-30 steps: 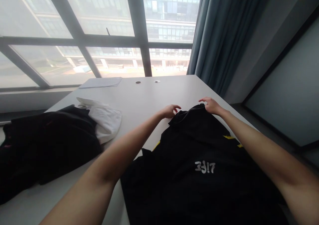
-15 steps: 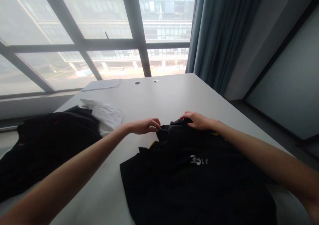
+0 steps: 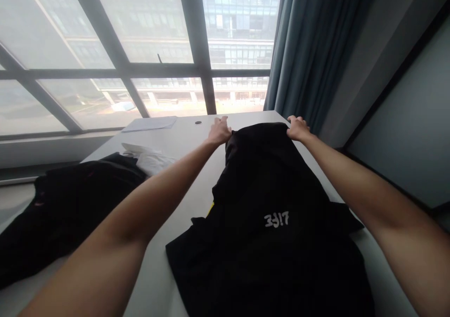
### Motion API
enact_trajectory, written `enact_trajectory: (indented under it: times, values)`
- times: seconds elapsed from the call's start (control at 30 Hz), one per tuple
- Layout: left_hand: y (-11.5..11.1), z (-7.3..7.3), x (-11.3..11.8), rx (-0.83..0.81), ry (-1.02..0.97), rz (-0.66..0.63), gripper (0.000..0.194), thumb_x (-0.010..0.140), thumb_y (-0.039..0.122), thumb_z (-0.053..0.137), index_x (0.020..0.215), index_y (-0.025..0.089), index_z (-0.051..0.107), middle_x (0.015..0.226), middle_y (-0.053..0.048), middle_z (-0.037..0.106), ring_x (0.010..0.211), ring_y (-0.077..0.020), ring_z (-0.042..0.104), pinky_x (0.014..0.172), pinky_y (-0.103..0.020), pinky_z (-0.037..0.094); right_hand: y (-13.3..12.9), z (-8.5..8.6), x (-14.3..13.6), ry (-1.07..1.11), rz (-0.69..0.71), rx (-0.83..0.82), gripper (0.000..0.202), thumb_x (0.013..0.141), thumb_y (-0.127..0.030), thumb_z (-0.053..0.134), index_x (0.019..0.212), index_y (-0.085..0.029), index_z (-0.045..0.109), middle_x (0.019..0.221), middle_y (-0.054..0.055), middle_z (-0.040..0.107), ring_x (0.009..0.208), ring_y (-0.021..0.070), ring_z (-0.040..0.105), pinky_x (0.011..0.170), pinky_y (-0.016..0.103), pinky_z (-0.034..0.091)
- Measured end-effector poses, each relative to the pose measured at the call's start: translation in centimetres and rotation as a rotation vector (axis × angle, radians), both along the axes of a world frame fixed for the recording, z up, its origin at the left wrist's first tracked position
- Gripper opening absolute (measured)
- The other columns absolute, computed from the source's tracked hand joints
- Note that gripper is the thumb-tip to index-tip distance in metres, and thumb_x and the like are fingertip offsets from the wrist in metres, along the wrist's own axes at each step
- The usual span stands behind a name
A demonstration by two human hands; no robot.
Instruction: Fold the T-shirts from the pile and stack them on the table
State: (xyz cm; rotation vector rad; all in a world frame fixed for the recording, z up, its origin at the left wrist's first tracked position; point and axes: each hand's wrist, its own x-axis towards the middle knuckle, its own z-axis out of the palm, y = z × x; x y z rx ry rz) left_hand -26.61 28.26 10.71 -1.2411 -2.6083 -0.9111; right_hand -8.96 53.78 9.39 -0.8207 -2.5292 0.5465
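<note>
Black fabric is the material of the garment (image 3: 274, 176), which lies on the white table (image 3: 197, 193) and fills the lower middle of the frame, with pale lettering (image 3: 276, 219) upside down to me. My left hand (image 3: 220, 130) grasps one end of its far edge, and my right hand (image 3: 298, 128) grasps the other end. At the left of the frame rest another dark garment (image 3: 80, 195) and a white cloth (image 3: 153, 161).
</note>
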Motion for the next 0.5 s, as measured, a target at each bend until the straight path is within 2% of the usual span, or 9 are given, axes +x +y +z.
enact_trajectory:
  times: [0.07,0.13,0.2,0.3,0.4,0.5]
  values:
    - [-0.1,-2.3,2.7,0.046,0.082,-0.027,0.047,0.095,0.012,0.053,0.142,0.013,0.054,0.143,-0.019,0.050,0.132,-0.0332,0.051,0.113,-0.048,0.040,-0.7,-2.1,0.9,0.010,-0.080,0.091,0.046,0.096,-0.015,0.049,0.140,-0.001,0.043,0.139,0.028,0.044,0.128,0.0351,0.042,0.109,0.055,0.033]
    - [-2.2,-5.5,5.7,0.014,0.135,-0.204,0.045,0.096,0.014,0.050,0.140,0.018,0.057,0.142,-0.015,0.053,0.132,-0.0318,0.050,0.115,-0.047,0.039,-2.0,-4.9,2.9,0.029,-0.061,0.142,0.042,0.097,-0.016,0.046,0.138,-0.011,0.050,0.140,0.022,0.047,0.129,0.0345,0.043,0.110,0.052,0.036]
    - [-5.8,-9.0,8.5,-0.050,0.162,-0.349,0.044,0.100,0.018,0.047,0.142,0.023,0.056,0.146,-0.011,0.053,0.136,-0.0279,0.048,0.119,-0.045,0.036,-3.5,-8.0,5.8,0.026,-0.004,0.173,0.039,0.095,-0.020,0.049,0.133,-0.017,0.057,0.135,0.017,0.053,0.128,0.0342,0.047,0.111,0.051,0.038]
    - [-11.7,-13.1,10.9,-0.223,0.156,-0.450,0.054,0.103,0.036,0.049,0.155,0.028,0.041,0.162,-0.007,0.039,0.151,-0.0299,0.030,0.125,-0.053,0.024,-5.0,-12.1,11.3,0.093,0.148,0.222,0.037,0.096,-0.029,0.048,0.130,-0.021,0.061,0.131,0.015,0.058,0.125,0.0338,0.053,0.111,0.053,0.042]
    - [-16.1,-14.9,11.2,-0.333,0.118,-0.447,0.057,0.105,0.045,0.044,0.160,0.035,0.031,0.168,-0.003,0.026,0.156,-0.0300,0.017,0.125,-0.056,0.019,-5.6,-14.8,16.3,0.090,0.235,0.201,0.045,0.099,-0.040,0.047,0.141,-0.026,0.054,0.145,0.013,0.054,0.136,0.0331,0.049,0.116,0.055,0.040]
    - [-18.8,-15.3,10.8,-0.372,0.126,-0.403,0.057,0.106,0.049,0.042,0.160,0.038,0.028,0.169,-0.002,0.021,0.156,-0.0299,0.014,0.125,-0.057,0.018,-5.6,-15.8,20.1,0.046,0.304,0.202,0.050,0.098,-0.045,0.049,0.147,-0.031,0.050,0.155,0.010,0.047,0.145,0.0328,0.041,0.119,0.057,0.035]
